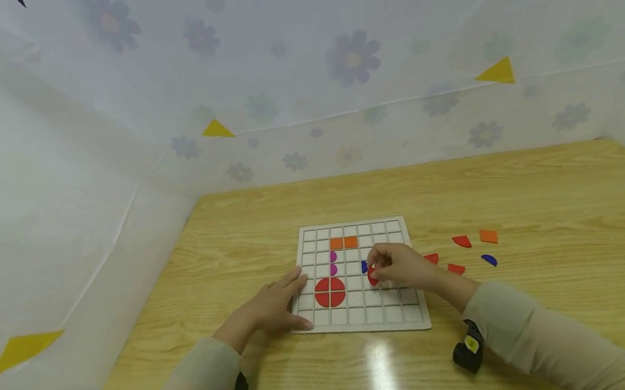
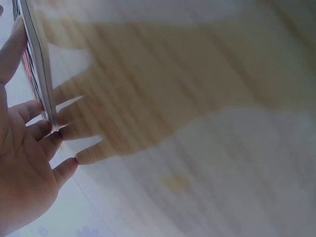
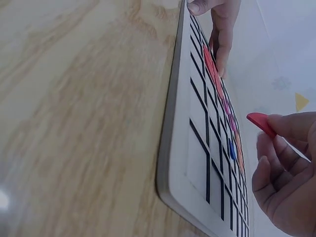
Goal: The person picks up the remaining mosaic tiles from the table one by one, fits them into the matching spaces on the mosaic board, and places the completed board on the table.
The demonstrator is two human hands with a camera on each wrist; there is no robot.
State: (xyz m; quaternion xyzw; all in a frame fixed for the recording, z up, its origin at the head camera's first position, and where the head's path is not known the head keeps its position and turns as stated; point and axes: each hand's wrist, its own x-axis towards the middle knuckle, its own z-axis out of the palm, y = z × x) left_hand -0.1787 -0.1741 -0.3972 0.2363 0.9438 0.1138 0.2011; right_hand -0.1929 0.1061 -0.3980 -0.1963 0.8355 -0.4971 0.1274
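A white board [image 1: 360, 321] with a black grid of square cells lies on the wooden table. Red quarter-circle pieces form a full red circle [image 1: 330, 292] in its lower left part. Above it sit two magenta half-circles [image 1: 333, 257] and two orange squares [image 1: 343, 242]. My right hand [image 1: 397, 265] pinches a red quarter-circle piece [image 3: 261, 122] between thumb and finger, held over the board's right half. A blue piece [image 3: 232, 149] lies on the grid close by, partly hidden by that hand in the head view. My left hand [image 1: 273, 306] rests at the board's left edge, fingers spread.
Right of the board lie several loose pieces: red quarter-circles [image 1: 462, 241], an orange square [image 1: 488, 236] and a blue half-circle [image 1: 489, 259]. White flowered sheeting [image 1: 307, 144] hangs behind and left of the table [image 1: 246, 221]. Each wrist wears a black camera [image 1: 469, 350].
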